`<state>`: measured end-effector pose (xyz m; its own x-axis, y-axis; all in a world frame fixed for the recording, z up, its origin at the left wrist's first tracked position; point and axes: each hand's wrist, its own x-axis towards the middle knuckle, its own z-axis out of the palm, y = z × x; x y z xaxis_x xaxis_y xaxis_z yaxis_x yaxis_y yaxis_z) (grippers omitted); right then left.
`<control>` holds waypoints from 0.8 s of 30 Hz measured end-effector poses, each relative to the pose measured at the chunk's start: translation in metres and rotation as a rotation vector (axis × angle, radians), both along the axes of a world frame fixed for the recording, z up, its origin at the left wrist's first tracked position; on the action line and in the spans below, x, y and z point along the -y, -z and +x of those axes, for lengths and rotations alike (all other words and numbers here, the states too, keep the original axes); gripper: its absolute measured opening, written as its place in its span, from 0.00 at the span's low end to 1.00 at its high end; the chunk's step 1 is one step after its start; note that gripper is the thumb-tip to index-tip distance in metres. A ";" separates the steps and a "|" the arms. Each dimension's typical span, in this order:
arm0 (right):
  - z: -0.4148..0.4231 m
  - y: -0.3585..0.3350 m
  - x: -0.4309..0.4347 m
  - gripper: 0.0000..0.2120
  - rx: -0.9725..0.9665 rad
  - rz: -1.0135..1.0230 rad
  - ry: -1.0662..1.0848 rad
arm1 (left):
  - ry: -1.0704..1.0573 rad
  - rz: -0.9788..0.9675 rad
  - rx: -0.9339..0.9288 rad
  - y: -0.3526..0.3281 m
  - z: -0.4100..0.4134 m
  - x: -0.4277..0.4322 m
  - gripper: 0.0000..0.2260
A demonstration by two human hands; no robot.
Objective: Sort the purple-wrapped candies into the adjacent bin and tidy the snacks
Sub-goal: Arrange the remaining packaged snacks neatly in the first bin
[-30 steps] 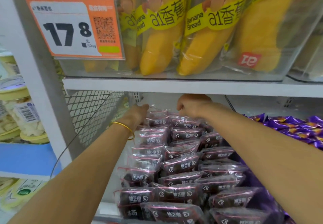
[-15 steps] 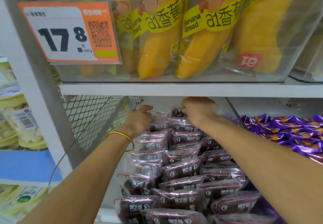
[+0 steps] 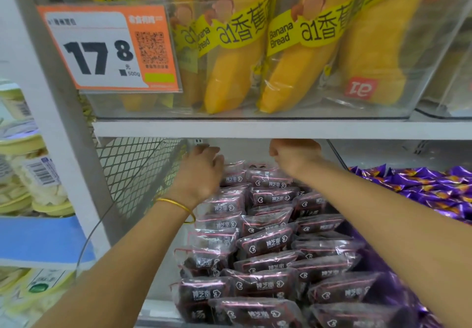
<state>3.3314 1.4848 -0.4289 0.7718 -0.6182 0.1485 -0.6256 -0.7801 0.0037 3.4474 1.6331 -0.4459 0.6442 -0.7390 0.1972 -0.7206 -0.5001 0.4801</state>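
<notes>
Dark snack packets (image 3: 265,244) in clear wrappers with pink trim lie stacked in rows in the bin under the shelf. Purple-wrapped candies (image 3: 424,187) fill the adjacent bin on the right, and more purple wrappers (image 3: 398,289) show beside the dark packets at the lower right. My left hand (image 3: 201,171) reaches to the back left of the pile, its curled fingers on the edge of the rearmost dark packet (image 3: 233,173). My right hand (image 3: 293,157) is at the back, just under the shelf edge, fingers curled downward and hidden behind the hand.
A white shelf board (image 3: 255,129) hangs low over both hands. Above it a clear bin holds yellow banana bread packs (image 3: 237,72) behind a price tag (image 3: 107,49). A wire mesh divider (image 3: 138,171) stands left of the bin. Jars (image 3: 30,182) stand at far left.
Both hands stay at the back row of dark packets. My left hand has moved inward onto the rearmost packet, and my right hand has risen closer to the shelf's underside.
</notes>
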 end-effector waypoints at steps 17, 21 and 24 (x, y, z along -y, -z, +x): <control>-0.110 -0.001 -0.038 0.12 -0.158 -0.103 -0.204 | 0.241 0.477 0.224 0.004 -0.046 0.012 0.23; -0.092 -0.006 -0.032 0.06 -0.123 -0.116 -0.148 | 0.250 0.427 0.184 0.003 -0.049 0.011 0.23; -0.083 -0.006 -0.024 0.04 -0.063 -0.127 -0.073 | 0.213 0.269 0.146 -0.005 -0.055 -0.011 0.23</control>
